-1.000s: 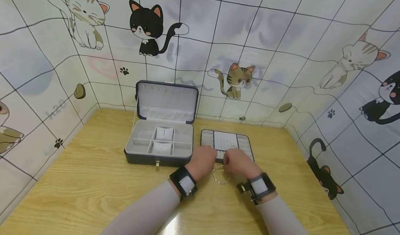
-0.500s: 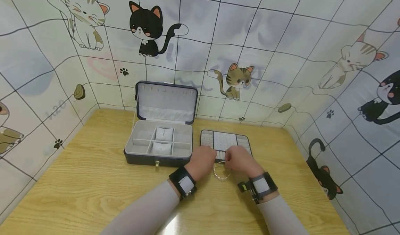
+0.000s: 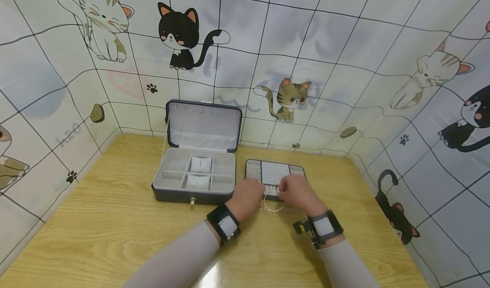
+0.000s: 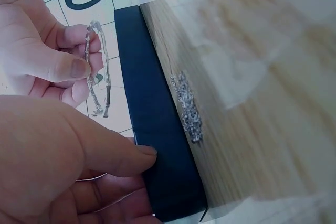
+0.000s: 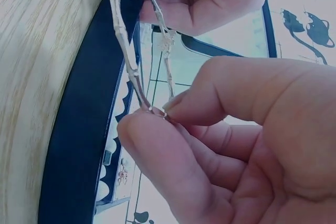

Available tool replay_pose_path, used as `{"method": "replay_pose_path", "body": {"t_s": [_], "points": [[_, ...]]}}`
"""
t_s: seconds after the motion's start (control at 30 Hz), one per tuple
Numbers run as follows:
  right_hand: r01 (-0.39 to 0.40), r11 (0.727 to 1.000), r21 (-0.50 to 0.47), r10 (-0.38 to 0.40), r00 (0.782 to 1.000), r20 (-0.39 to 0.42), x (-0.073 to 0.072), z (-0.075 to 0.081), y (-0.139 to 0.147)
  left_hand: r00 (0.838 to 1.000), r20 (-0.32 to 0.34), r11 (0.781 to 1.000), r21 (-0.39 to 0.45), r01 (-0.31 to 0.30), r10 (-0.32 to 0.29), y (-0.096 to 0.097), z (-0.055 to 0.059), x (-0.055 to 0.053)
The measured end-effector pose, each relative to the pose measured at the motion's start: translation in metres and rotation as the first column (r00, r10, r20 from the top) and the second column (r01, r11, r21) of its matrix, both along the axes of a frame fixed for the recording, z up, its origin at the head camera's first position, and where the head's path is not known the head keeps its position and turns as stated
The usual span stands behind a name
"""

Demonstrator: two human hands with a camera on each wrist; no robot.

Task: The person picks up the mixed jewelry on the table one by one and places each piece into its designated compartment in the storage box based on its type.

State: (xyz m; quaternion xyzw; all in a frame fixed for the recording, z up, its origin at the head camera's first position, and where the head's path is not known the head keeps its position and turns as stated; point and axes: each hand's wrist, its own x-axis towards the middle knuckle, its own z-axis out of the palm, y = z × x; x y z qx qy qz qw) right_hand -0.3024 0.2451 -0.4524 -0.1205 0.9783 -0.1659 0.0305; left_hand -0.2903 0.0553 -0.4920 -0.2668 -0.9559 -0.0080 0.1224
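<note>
In the head view my right hand point(image 3: 300, 194) pinches a thin silver bangle point(image 3: 273, 211) in front of a dark-edged jewelry tray point(image 3: 275, 172). The right wrist view shows the bangle point(image 5: 120, 24) has bamboo-like joints and is held between thumb and forefinger near an end. My left hand point(image 3: 248, 199) grips the tray's near left edge. Up close in the left wrist view, its thumb point(image 4: 123, 153) lies on the tray's dark side wall point(image 4: 152, 114), fingers curled behind. A sparkly silver piece point(image 4: 186, 108) lies on the table beside that wall.
A dark jewelry box point(image 3: 214, 198) stands lid-up left of the tray, its compartments holding two white cushions point(image 3: 201, 163). Behind the wooden table point(image 3: 115, 220) hangs a cat-printed grid cloth point(image 3: 237, 67).
My right hand has shifted slightly right and away from me, bringing the bangle up closer to the tray's front edge. My left hand has stayed almost in place.
</note>
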Motion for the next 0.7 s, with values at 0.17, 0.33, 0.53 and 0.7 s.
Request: {"method": "replay_pose_path", "body": {"t_s": [0.17, 0.33, 0.53, 0.7], "points": [[0.014, 0.999, -0.037, -0.014, 1.000, -0.020, 0.0010, 0.0018, 0.0017, 1.000, 0.014, 1.000, -0.010, 0.004, -0.004, -0.0001, 0.0019, -0.0003], [0.025, 0.999, -0.048, -0.026, 0.999, -0.028, 0.0011, 0.0012, 0.0025, 1.000, -0.010, 0.999, -0.021, 0.025, -0.025, -0.0025, 0.0029, 0.0001], [0.034, 0.996, -0.078, -0.036, 0.999, -0.029, 0.0012, 0.0035, 0.0031, 0.999, 0.016, 0.999, 0.022, 0.042, -0.042, -0.0069, 0.0030, -0.0026], [0.053, 0.994, -0.100, -0.057, 0.997, -0.045, 0.0001, 0.0039, 0.0031, 0.992, 0.127, 0.992, 0.123, 0.004, -0.019, -0.0085, 0.0046, -0.0072]]}}
